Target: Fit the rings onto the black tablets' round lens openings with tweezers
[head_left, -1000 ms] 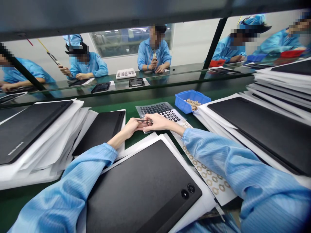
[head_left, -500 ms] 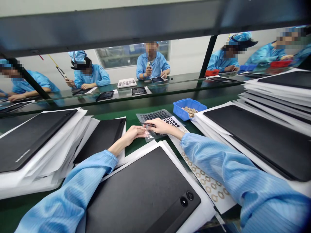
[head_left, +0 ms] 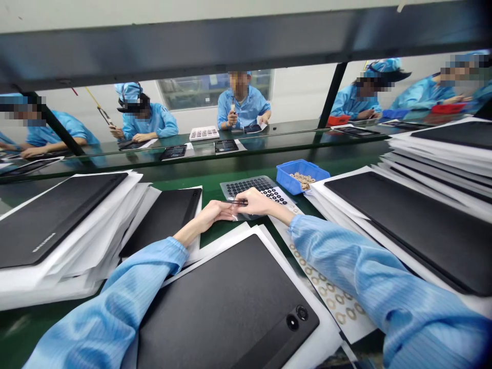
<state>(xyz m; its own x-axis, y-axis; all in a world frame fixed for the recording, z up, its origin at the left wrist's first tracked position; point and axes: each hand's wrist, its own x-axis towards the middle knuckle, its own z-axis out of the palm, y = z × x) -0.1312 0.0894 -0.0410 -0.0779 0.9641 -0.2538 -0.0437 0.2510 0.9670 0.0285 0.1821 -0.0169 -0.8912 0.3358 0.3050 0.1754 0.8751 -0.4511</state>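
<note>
Right hand [head_left: 258, 202] pinches slim dark tweezers [head_left: 238, 202] above a clear plastic sheet [head_left: 240, 216]

The right hand's grip is closed on the tweezers, whose tips point toward the left hand [head_left: 209, 216]. That hand lies palm-inward with its fingers extended, their tips just beside the tweezer tips. Whether it has hold of anything cannot be told. Both hands hover over the clear sheet, which lies partly under them, at the near edge of a grey sheet of small black rings [head_left: 249, 185]. Both arms wear pale blue striped sleeves.

The green table [head_left: 209, 241] is crowded. Just ahead of the hands sits a blue plastic bin [head_left: 292, 177] holding small tan rings [head_left: 303, 180]. To the right, a white-backed strip of tan rings [head_left: 332, 294] runs under the right sleeve [head_left: 384, 277]. Directly below the hands lies a matte black rectangular slab [head_left: 230, 302] with two round black openings, resting on white paper. A second black slab [head_left: 165, 220] lies to the left, and tall stacks of black slabs interleaved with white paper [head_left: 411, 225] rise on the right.

Beyond a dark horizontal bar, a co-worker in a blue smock [head_left: 242, 107] holds a small tool upright, beside a white tray [head_left: 203, 134].
</note>
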